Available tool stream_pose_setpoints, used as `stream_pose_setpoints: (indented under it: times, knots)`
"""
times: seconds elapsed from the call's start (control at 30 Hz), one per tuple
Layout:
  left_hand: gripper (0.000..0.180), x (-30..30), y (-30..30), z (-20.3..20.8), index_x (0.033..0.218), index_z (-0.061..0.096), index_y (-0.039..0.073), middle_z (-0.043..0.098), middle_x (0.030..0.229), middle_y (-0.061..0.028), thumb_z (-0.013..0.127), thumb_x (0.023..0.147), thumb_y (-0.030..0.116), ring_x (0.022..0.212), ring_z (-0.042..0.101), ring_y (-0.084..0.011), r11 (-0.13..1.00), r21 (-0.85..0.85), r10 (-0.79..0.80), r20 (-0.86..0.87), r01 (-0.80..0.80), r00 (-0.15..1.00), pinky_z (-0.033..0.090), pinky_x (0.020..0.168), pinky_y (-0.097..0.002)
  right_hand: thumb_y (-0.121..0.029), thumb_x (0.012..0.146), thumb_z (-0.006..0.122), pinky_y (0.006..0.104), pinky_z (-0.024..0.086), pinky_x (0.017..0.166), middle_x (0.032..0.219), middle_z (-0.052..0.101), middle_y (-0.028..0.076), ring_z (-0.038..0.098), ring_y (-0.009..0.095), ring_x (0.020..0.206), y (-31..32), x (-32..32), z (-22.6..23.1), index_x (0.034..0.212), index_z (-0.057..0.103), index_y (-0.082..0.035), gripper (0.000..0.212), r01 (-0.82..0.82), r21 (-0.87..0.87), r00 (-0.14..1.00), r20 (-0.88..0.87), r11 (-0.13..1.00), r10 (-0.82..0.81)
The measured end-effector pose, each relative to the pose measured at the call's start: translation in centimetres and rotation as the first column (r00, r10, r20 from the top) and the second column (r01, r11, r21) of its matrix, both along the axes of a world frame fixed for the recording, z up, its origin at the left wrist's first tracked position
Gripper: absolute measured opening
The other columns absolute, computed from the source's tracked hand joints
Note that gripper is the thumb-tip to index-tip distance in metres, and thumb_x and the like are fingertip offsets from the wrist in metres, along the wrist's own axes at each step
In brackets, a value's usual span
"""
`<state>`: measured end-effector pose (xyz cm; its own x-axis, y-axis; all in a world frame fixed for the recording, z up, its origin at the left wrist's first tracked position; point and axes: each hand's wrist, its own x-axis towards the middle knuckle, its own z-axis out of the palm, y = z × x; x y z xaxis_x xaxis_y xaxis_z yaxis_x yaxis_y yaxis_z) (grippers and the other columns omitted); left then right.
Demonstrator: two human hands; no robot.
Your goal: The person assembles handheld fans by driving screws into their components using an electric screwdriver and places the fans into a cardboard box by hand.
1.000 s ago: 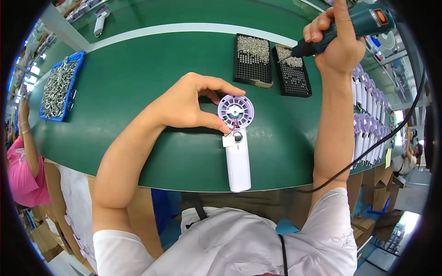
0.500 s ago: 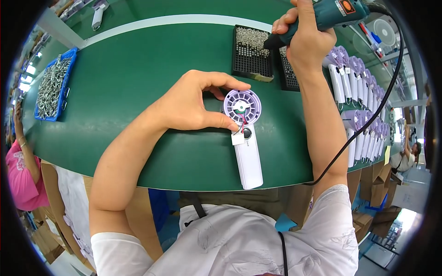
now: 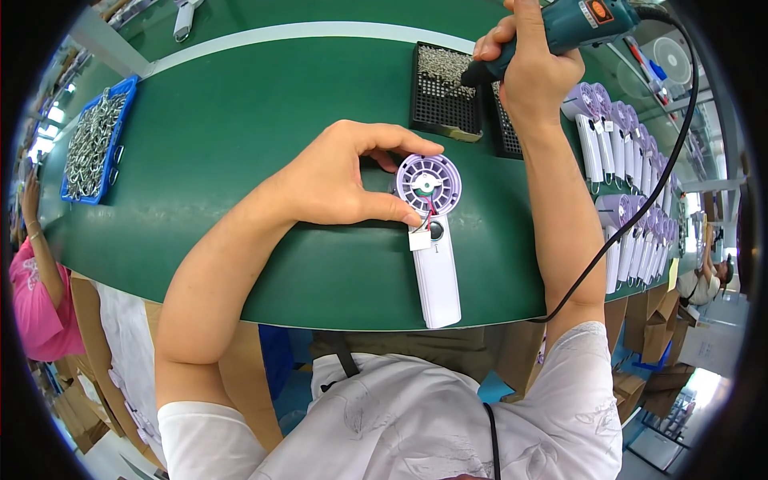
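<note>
With the fan (image 3: 438, 280) at frame centre, I have the left hand (image 3: 340, 180) clasping its round head (image 3: 429, 185), wires (image 3: 432, 206) best left clear, and, upper right, the right hand (image 3: 542, 88) gripping the green driver (image 3: 588, 26), best held square to the screws (image 3: 440, 68) in the black tray (image 3: 436, 114).

The worktop (image 3: 264, 104) is deep green, edged at the back by a white strip (image 3: 320, 32). The handheld fan (image 3: 438, 272) pairs a lilac, spoked round head with a white handle; its button (image 3: 436, 232) is dark, its wires (image 3: 432, 205) red and black, its connector (image 3: 420, 240) white. The electric screwdriver (image 3: 572, 28) is teal with a black nose and an orange label. The screw tray (image 3: 436, 118) is black, dotted in a grid, under silvery screws (image 3: 445, 72). Silver metal clips (image 3: 94, 144) fill a bright blue bin (image 3: 119, 136). A co-worker's shirt (image 3: 44, 300) is pink.
</note>
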<state>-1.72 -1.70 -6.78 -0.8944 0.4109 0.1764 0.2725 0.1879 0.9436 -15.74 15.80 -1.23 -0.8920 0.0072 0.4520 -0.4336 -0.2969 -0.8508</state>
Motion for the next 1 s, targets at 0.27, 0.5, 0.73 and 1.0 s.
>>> stream_pose_setpoints:
  times: [0.27,0.5,0.73,1.0]
  knots:
    - [0.069,0.0,0.1,0.0,0.130,0.068,0.002,0.072,0.125,-0.0102,0.095,0.067,0.014,0.108,0.067,-0.0166,1.000,-0.014,0.005,-0.025,-0.005,1.000,0.052,0.097,-0.0321,-0.024,0.100,0.070,0.0269,0.047,0.044,0.060,0.058,0.004,0.058,0.014,0.045,0.3,-0.5,-0.7,0.081,0.062,-0.001,0.030,-0.040,0.106,0.995,-0.085,0.994,0.049]
    - [0.071,0.1,0.0,0.2,0.131,0.067,0.001,0.071,0.126,-0.0100,0.095,0.068,0.013,0.107,0.066,-0.0159,1.000,-0.001,0.008,0.018,-0.008,1.000,0.052,0.097,-0.0319,-0.022,0.097,0.074,0.0254,0.048,0.046,0.062,0.061,0.003,0.060,0.012,0.048,-0.7,0.7,-0.2,0.081,0.064,-0.002,0.028,-0.038,0.194,0.993,-0.100,0.980,0.059]
    - [0.070,0.0,0.1,0.0,0.131,0.067,0.001,0.071,0.126,-0.0094,0.095,0.068,0.014,0.108,0.066,-0.0157,1.000,-0.007,-0.001,-0.013,0.001,1.000,0.051,0.097,-0.0315,-0.023,0.098,0.073,0.0263,0.048,0.045,0.061,0.060,0.004,0.059,0.013,0.047,0.0,0.0,-0.4,0.082,0.063,-0.002,0.028,-0.014,0.089,0.998,-0.058,0.996,0.019]
    - [0.069,0.2,-0.2,0.2,0.131,0.067,0.001,0.071,0.127,-0.0094,0.095,0.069,0.014,0.110,0.065,-0.0158,1.000,-0.026,0.004,0.005,-0.004,1.000,0.051,0.098,-0.0316,-0.027,0.102,0.067,0.0320,0.045,0.041,0.058,0.052,0.003,0.051,0.015,0.041,0.2,3.2,3.9,0.089,0.062,-0.003,0.028,-0.017,-0.162,1.000,-0.015,0.987,0.015]
